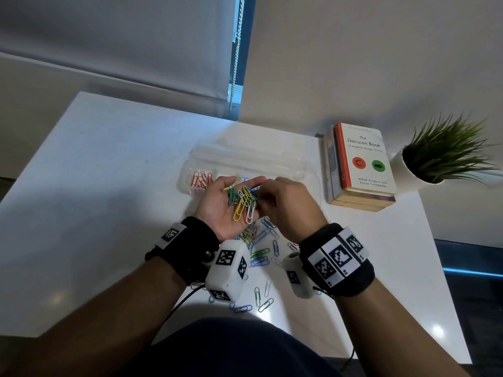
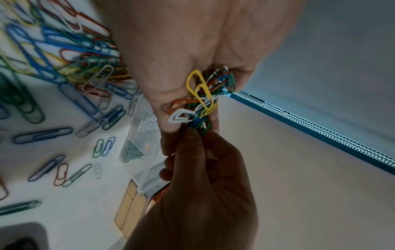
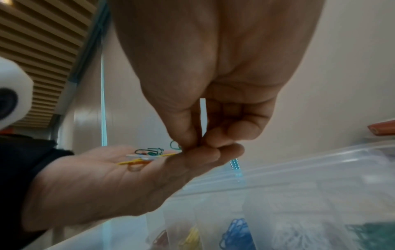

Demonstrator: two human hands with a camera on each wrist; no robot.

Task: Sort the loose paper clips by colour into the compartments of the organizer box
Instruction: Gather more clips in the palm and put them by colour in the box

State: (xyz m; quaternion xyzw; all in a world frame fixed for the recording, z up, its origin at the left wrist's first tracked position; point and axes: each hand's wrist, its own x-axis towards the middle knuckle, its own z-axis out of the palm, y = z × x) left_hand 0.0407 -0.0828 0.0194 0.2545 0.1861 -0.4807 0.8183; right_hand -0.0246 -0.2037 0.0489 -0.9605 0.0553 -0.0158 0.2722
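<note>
I am cupping mixed paper clips (image 1: 243,202) in my left hand (image 1: 217,212), palm up, fingers relaxed, my right hand (image 1: 288,206) fingertips pinching on that bunch, hovering over the organizer box (image 1: 272,161) near edge.

The clips (image 1: 243,203) are showing a glossy coating; the box (image 1: 246,158) is looking clear, smooth plastic; the table (image 1: 109,172) is gleaming glossy.

White table (image 1: 109,172), paper clips (image 1: 260,261), organizer box (image 1: 245,156), books (image 1: 362,170), plant (image 1: 446,152)
</note>
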